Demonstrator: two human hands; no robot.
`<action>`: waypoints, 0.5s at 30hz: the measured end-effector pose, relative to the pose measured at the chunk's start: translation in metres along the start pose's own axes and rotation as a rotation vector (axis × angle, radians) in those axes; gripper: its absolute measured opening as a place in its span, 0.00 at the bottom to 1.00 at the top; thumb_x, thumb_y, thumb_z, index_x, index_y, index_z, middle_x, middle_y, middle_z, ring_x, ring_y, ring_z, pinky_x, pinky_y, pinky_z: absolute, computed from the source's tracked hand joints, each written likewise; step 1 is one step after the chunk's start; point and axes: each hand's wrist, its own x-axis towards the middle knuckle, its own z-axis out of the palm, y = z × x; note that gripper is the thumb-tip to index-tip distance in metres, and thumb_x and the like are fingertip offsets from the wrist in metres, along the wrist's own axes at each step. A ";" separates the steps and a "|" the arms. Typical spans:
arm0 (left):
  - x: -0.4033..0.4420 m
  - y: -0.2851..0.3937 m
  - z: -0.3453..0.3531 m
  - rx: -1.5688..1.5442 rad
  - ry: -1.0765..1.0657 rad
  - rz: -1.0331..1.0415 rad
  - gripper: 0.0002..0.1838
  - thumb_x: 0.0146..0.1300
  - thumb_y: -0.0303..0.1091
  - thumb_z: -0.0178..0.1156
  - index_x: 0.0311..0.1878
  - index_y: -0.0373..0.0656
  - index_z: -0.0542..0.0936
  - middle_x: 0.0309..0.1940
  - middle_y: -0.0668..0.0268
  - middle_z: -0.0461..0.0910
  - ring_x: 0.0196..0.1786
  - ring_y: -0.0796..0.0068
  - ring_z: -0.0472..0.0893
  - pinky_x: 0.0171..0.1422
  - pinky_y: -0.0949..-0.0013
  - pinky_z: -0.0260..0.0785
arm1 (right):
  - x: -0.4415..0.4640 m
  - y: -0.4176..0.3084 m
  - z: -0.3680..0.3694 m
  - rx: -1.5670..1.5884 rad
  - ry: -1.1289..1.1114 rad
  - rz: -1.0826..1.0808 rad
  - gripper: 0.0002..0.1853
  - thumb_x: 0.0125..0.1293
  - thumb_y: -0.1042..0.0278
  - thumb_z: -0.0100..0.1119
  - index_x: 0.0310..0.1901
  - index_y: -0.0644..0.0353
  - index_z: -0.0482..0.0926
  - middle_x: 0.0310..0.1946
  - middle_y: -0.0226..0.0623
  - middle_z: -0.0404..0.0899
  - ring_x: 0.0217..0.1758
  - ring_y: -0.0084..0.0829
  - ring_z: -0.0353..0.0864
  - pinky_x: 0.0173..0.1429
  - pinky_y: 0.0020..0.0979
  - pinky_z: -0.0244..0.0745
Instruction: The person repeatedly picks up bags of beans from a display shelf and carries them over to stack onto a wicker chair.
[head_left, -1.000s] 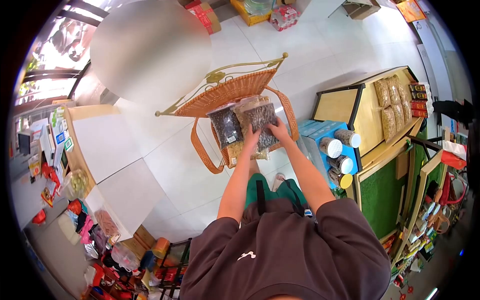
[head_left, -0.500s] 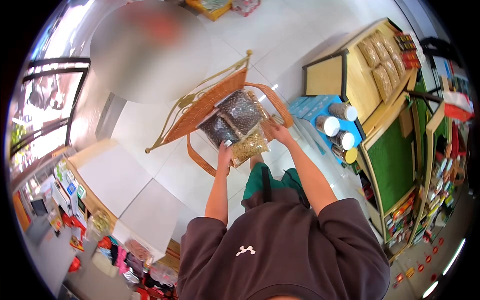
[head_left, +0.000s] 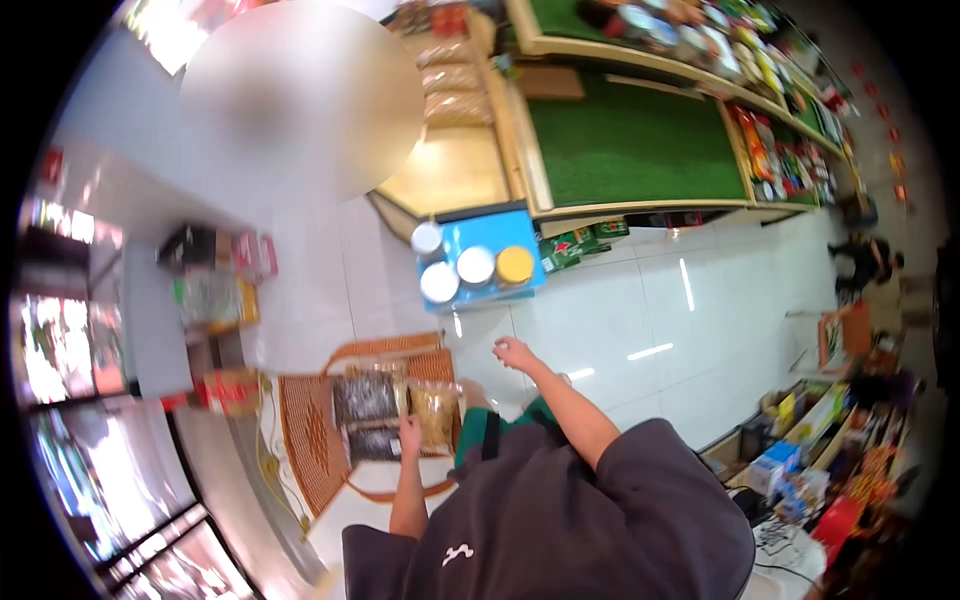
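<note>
A woven rattan armchair [head_left: 310, 430] stands at lower left with clear plastic bags on its seat. Dark round beans or seeds fill one bag [head_left: 370, 397], and another dark bag [head_left: 374, 443] lies in front of it. Beside them is a bag of yellowish dried food [head_left: 435, 415]. My left hand [head_left: 410, 438] is at the bags' edges, its fingers closed there; the exact grip is blurred. My right hand [head_left: 514, 353] is in the air right of the chair, fingers loosely bent and apart, holding nothing I can see. It is below a blue box [head_left: 490, 235].
Several lidded jars, one with a yellow lid [head_left: 515, 264], stand on the blue box. Behind is a wooden display shelf with green matting [head_left: 630, 140] and packets [head_left: 455, 90]. A carton [head_left: 228, 392] stands left of the chair. Crowded goods [head_left: 800, 450] are at right.
My view has turned to the right, so the chair now appears lower left. My right hand has left the chair and bags and moved out to the right. My left hand stays at the bags.
</note>
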 end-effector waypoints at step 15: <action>-0.069 0.252 0.262 0.362 -0.546 0.678 0.24 0.60 0.36 0.56 0.61 0.44 0.70 0.46 0.56 0.79 0.44 0.67 0.80 0.48 0.65 0.71 | -0.183 0.314 -0.180 0.728 0.555 0.440 0.18 0.60 0.56 0.56 0.47 0.59 0.76 0.31 0.40 0.81 0.25 0.31 0.80 0.26 0.33 0.75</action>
